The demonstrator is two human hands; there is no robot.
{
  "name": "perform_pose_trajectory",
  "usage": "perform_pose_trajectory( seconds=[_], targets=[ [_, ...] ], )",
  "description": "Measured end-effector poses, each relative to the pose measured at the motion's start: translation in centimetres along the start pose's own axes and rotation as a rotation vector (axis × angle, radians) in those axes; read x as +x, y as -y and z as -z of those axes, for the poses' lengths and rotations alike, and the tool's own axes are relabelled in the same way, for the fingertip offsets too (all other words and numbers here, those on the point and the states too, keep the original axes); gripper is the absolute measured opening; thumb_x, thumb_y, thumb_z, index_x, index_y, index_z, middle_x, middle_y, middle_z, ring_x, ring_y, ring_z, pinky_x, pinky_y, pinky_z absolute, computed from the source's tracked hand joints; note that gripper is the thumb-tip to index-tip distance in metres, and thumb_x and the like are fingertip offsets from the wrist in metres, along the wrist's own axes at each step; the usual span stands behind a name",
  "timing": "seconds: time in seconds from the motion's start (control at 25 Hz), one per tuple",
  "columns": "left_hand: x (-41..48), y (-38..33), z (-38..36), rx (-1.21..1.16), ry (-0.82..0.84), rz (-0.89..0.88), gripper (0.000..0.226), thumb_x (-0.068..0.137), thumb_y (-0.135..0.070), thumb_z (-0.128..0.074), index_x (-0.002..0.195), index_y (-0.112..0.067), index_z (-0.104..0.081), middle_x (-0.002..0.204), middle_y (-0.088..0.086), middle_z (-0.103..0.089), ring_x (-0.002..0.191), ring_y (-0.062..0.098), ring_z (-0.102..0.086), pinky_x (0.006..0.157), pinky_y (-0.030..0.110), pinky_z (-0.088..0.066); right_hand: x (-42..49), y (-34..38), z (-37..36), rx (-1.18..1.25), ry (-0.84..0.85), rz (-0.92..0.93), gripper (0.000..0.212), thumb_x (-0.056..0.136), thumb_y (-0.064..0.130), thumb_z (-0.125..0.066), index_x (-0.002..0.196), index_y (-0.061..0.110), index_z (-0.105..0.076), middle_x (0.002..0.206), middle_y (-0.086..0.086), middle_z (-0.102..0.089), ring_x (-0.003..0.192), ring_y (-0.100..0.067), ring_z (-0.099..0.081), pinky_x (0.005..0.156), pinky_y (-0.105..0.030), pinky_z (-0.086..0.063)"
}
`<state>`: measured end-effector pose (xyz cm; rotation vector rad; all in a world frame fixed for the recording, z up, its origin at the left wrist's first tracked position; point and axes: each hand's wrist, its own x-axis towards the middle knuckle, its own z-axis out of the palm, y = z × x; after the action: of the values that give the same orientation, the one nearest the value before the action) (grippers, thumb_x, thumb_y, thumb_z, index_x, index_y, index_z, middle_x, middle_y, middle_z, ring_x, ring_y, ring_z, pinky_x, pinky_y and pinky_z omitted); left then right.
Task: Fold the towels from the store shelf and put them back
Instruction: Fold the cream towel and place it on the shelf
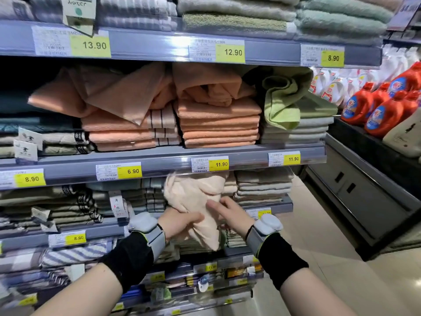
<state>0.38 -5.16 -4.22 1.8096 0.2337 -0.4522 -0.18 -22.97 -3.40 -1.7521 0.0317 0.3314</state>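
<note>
A crumpled pale peach towel [193, 195] hangs out of the third shelf down, one corner drooping over the shelf edge. My left hand [180, 222] grips its lower left part. My right hand [230, 213] rests on its right side with fingers spread flat against the cloth. Both wrists wear grey bands over black sleeves. On the shelf above, loose orange towels [127, 94] lie rumpled on folded orange stacks [218, 124], and a green towel [282, 101] is draped over a grey-green stack.
The grey shelf edges [159, 160] carry yellow price tags. Folded striped and beige towels fill the shelves to the left and below. At the right, a dark display counter [364, 179] holds orange detergent bottles [378, 115]. Beige floor lies between the shelving and that counter.
</note>
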Motion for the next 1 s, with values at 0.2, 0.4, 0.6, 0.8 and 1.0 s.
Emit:
perform_pose_trajectory(
  seconds=[0.2,0.4,0.6,0.8,1.0],
  targets=[
    [-2.3,0.5,-1.0,0.208,0.276,-0.209,0.054,0.056,-0.031,-0.087,0.106,-0.022,-0.069,0.103,-0.014,-0.073,0.096,-0.001,-0.066,0.095,0.026,-0.051,1.5,0.1,0.0,0.601,-0.109,-0.081,0.038,0.087,0.018,-0.064,0.116,-0.005,-0.056,0.102,-0.022,-0.068,0.072,-0.023,-0.068,0.06,-0.029,-0.055],
    [-3.0,0.3,0.0,-0.317,0.298,-0.272,0.088,0.037,-0.051,-0.091,0.111,-0.016,-0.059,0.096,-0.008,-0.075,0.087,0.005,-0.069,0.072,0.017,-0.054,0.5,-0.8,1.4,0.68,-0.001,-0.076,0.033,0.085,0.003,-0.055,0.118,-0.002,-0.059,0.103,-0.02,-0.067,0.077,-0.026,-0.067,0.066,-0.035,-0.058],
    [-2.6,-0.3,-0.1,-0.333,0.088,-0.312,0.057,0.058,-0.041,-0.081,0.108,-0.023,-0.061,0.098,-0.006,-0.074,0.093,0.007,-0.067,0.084,0.026,-0.054,-0.8,-1.3,1.9,0.497,0.087,-0.04,0.016,0.081,-0.004,-0.062,0.098,-0.003,-0.061,0.069,-0.007,-0.071,0.055,-0.015,-0.066,0.045,-0.021,-0.05],
    [-0.9,-0.7,-0.6,-0.075,-0.053,-0.188,0.063,0.049,-0.059,-0.076,0.091,-0.012,-0.071,0.096,0.01,-0.073,0.093,0.019,-0.064,0.081,0.029,-0.047,-0.6,-2.9,1.9,0.262,0.06,0.023,0.054,0.062,0.008,-0.073,0.114,0.001,-0.062,0.11,-0.018,-0.069,0.092,-0.026,-0.066,0.076,-0.038,-0.055],
    [-1.1,-0.8,-0.4,-0.363,0.101,0.039,0.051,0.061,-0.015,-0.087,0.105,0.0,-0.068,0.101,0.021,-0.073,0.093,0.035,-0.07,0.09,0.051,-0.053,-0.9,-3.7,2.9,0.061,0.114,0.088,0.051,0.058,0.027,-0.083,0.106,0.015,-0.068,0.111,-0.006,-0.072,0.107,-0.025,-0.066,0.097,-0.05,-0.05]
  ],
)
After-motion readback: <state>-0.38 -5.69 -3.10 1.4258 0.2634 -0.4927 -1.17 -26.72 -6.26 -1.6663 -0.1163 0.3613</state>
